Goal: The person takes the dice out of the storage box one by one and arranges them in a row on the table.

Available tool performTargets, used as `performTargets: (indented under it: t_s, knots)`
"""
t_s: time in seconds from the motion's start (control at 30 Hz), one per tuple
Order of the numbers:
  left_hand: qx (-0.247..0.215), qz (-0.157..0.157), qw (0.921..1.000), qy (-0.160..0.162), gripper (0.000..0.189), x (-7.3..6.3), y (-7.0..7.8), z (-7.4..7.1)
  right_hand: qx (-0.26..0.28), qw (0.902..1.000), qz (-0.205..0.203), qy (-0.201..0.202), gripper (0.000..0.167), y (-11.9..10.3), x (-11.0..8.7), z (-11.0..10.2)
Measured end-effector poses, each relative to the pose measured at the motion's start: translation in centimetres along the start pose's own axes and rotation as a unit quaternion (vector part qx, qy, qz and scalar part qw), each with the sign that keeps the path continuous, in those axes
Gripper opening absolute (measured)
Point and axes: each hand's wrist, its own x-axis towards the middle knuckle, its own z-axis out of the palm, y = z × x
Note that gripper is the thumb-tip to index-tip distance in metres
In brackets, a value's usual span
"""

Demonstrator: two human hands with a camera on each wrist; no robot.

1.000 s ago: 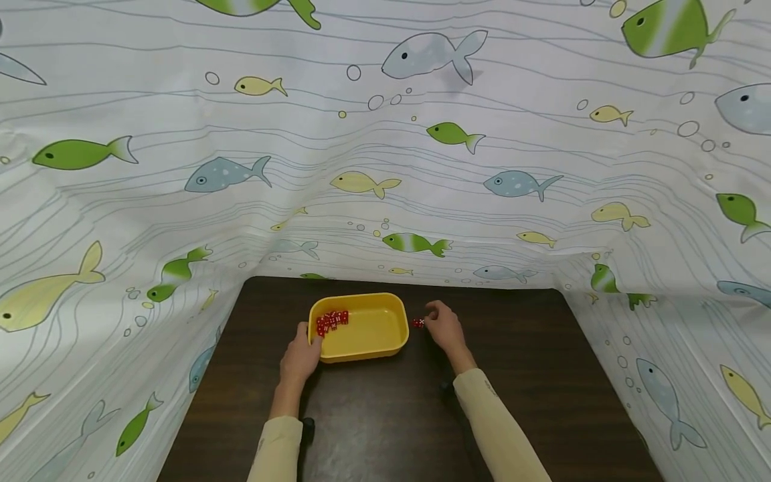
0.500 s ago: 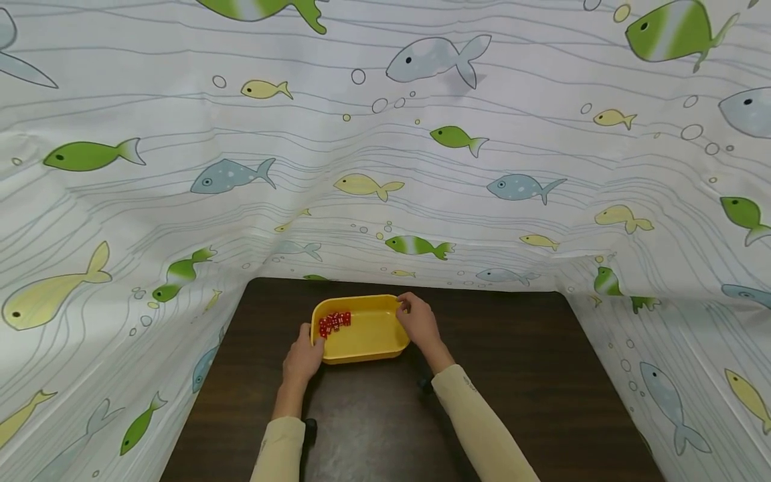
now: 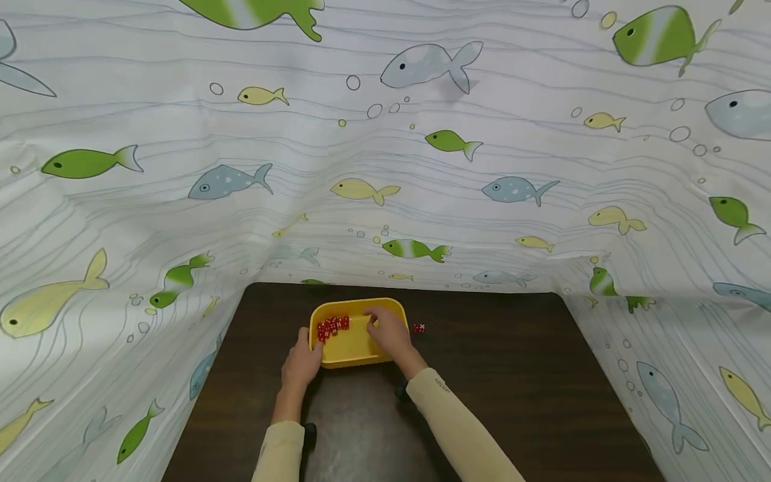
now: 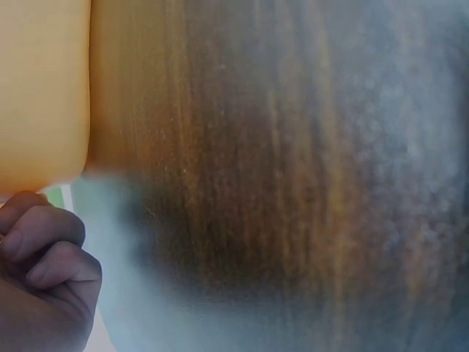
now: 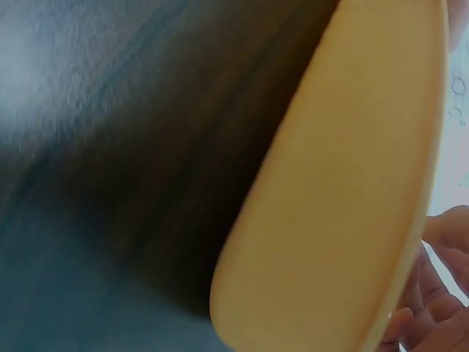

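Several small red cubic dice with white pips (image 3: 332, 327) lie clustered inside a shallow yellow plastic tray (image 3: 355, 364), toward its nine o'clock. The left hand (image 3: 301, 363) pinches the tray wall between eight and nine o'clock. The right hand (image 3: 391, 333) is over the tray at three o'clock, fingers bent; whether they pinch anything cannot be told. Beyond that end, loose red dice (image 3: 419, 328) rest on the dark brown wood-grain worktop (image 3: 512, 402).
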Motion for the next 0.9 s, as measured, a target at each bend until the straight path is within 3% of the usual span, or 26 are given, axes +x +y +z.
performTargets:
  t_s: [0.3, 0.53, 0.9]
  knots:
    - [0.011, -0.004, 0.9999, 0.005, 0.053, 0.3, -0.1, -0.1, -0.025, 0.9980, -0.020, -0.055, 0.039, -1.1, 0.4, 2.0]
    - [0.007, -0.010, 0.9999, 0.002, 0.053, 0.1, -0.1, 0.2, -0.050, 0.9965, -0.038, -0.054, 0.040, -1.7, 0.7, 3.6]
    - [-0.001, -0.002, 1.0000, 0.000, 0.051, 0.0, -0.1, 0.2, -0.092, 0.9929, -0.019, -0.073, 0.043, -1.8, 1.1, 5.0]
